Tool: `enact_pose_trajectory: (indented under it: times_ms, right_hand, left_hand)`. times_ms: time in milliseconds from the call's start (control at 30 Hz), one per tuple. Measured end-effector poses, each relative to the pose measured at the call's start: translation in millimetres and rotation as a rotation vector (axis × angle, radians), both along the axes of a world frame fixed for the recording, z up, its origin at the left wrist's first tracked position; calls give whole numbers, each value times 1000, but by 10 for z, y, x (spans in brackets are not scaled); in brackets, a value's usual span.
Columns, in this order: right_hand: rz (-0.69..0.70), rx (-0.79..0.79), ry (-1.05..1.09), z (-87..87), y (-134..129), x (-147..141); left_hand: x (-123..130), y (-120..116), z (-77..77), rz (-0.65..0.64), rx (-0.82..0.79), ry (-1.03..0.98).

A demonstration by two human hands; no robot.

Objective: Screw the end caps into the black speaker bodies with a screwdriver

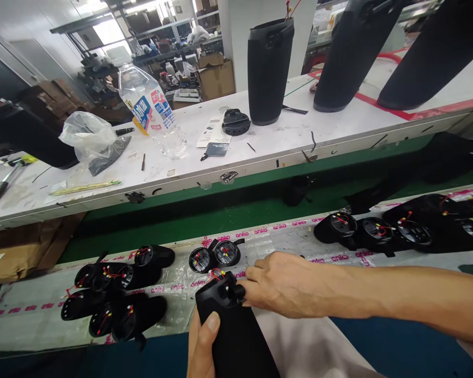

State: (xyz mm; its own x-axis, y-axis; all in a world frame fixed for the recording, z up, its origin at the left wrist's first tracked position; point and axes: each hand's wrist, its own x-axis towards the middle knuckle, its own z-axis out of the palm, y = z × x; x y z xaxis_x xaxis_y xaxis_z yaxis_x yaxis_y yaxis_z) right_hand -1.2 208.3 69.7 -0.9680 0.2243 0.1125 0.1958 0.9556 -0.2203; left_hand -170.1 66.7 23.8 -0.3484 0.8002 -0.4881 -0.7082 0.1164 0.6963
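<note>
A black cylindrical speaker housing (240,341) leans in my lap area, with red wires sticking out of its upper end. My left hand (203,344) is wrapped around its side, the thumb lying along the black surface. At the upper rim, my right hand (270,283) is closed on a small black piece that looks like a strap or tab (238,292). Its fingertips hide most of that piece. Just beyond the rim lie two more black housings (215,256), their open ends and wires facing me.
Several black housings lie on the tape-marked lower surface at left (118,294) and right (410,228). The white bench (205,173) beyond holds a plastic bottle (150,107), a clear bag (90,134), a round black part (235,122) and upright housings (268,73).
</note>
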Motion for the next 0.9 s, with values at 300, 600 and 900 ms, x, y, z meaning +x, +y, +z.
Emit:
enact_pose_trajectory:
  times_ms: [300, 600, 900]
  right_hand:
    - [-20, 39, -38, 55, -49, 21]
    - [6, 145, -76, 119, -109, 74]
    - [-38, -24, -5, -98, 15, -3]
  left_hand:
    - [47, 5, 23, 9, -66, 54]
    - [92, -19, 120, 36, -138, 199]
    - [7, 19, -36, 82, -127, 195]
